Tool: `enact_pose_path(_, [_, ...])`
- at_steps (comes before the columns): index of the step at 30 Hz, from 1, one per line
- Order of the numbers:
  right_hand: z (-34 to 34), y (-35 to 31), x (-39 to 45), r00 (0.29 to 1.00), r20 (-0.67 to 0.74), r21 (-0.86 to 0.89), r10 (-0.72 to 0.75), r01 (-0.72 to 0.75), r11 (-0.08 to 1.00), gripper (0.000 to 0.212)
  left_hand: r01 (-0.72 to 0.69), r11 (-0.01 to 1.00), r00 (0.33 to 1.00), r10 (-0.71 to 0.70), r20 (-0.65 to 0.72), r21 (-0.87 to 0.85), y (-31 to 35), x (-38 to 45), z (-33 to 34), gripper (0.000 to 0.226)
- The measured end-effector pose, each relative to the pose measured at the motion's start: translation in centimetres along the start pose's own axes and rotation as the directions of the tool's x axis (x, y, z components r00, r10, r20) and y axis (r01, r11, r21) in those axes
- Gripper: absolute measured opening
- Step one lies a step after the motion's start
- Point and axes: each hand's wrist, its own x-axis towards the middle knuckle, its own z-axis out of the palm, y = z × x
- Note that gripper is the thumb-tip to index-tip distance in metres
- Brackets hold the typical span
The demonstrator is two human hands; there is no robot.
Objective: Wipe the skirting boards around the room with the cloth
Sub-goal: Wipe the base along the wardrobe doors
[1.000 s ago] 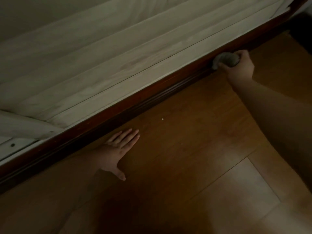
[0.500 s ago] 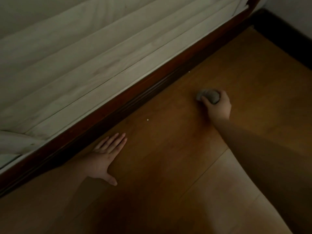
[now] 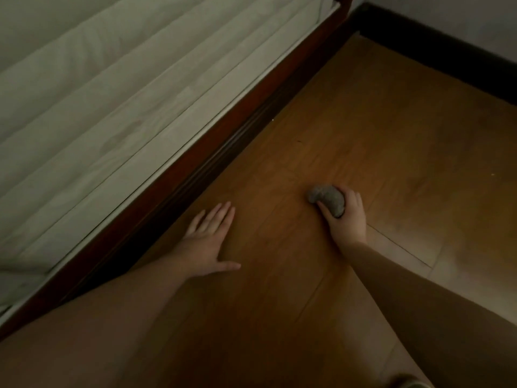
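Observation:
My right hand [image 3: 347,222] grips a bunched grey cloth [image 3: 326,199] and rests with it on the wooden floor [image 3: 391,141], well away from any board. My left hand [image 3: 208,242] lies flat on the floor with fingers spread, close beside the dark red-brown wooden rail [image 3: 212,141] that runs diagonally along the bed's base. A dark skirting board [image 3: 436,56] runs along the wall at the top right, meeting the rail's end in the corner.
A pale quilted mattress [image 3: 98,88] fills the upper left above the rail. A light grey wall [image 3: 461,21] rises behind the dark skirting. A few small specks lie on the floor. The room is dim.
My right hand has pulled the cloth off the red-brown rail and back toward me onto the open floor. The view has shifted right, showing the corner. My left hand stays flat.

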Motion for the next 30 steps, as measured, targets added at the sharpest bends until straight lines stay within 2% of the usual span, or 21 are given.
enact_pose_path(4, [0.6, 0.9, 0.4, 0.999, -0.038, -0.029, -0.035, 0.034, 0.999, 0.049, 0.008, 1.000, 1.000, -0.009, -0.024, -0.016, 2.8, 6.7, -3.4, 0.128])
enact_pose_path(11, [1.3, 1.4, 0.6, 0.993, -0.074, -0.076, -0.093, 0.088, 0.993, 0.048, 0.066, 0.997, 0.996, -0.067, 0.058, 0.029, 2.0, 12.7, -7.7, 0.156])
enact_pose_path(17, [1.5, 1.9, 0.7, 0.988, -0.084, -0.110, -0.133, 0.123, 0.986, 0.049, 0.074, 0.996, 0.995, -0.076, 0.065, 0.046, 2.2, 14.5, -6.9, 0.163])
enact_pose_path(24, [1.1, 1.1, 0.8, 0.997, -0.042, -0.057, -0.070, 0.067, 0.996, 0.054, 0.077, 0.997, 0.990, -0.080, 0.117, 0.031, 2.2, 14.5, -7.3, 0.162])
enact_pose_path(26, [0.5, 0.8, 2.2, 0.996, 0.014, -0.028, -0.092, 0.092, 0.995, 0.054, 0.081, 0.996, 0.990, -0.083, 0.116, 0.026, 2.1, 14.5, -7.0, 0.163])
enact_pose_path(30, [-1.1, 0.7, 8.9, 0.991, 0.065, -0.097, -0.114, 0.120, 0.988, 0.054, 0.077, 0.997, 0.990, -0.075, 0.119, -0.010, 2.0, 14.4, -7.0, 0.164])
